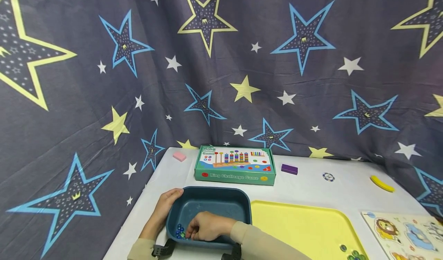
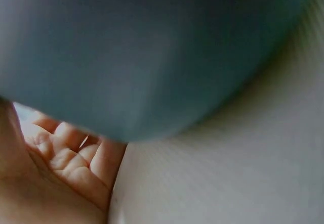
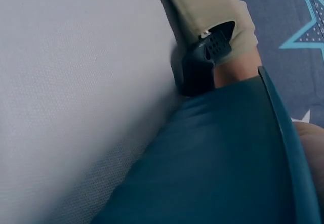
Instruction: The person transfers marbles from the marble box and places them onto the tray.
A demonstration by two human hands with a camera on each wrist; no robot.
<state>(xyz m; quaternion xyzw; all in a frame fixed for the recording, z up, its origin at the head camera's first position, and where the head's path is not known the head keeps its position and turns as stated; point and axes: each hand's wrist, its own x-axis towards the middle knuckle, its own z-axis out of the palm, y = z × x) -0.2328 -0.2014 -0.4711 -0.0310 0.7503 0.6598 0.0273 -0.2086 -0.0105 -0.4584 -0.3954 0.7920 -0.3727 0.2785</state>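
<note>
Deep into the near left corner of the blue-green bin [image 1: 218,208] with the right hand [image 1: 207,226], with fingers bent down over the blue and green marbles [image 1: 180,232]; no telling about a marble in the pinch. Well apart, at the bin's left rim, with the left hand [image 1: 165,204]; can't tell a clamp from a light rest. Brace that side gently, go in by fingertip, take singles, use the corner walls against rolling. Watch the near right rim, right under the sleeve [image 1: 256,240]: lift high enough before crossing. Plenty of bare floor toward the bin's far side. Then, just beside to the right, on to broad open room in the yellow tray [image 1: 301,225], with more marbles [image 1: 354,256] by its right edge. Mind the game box [image 1: 235,177] behind the far rim.
</note>
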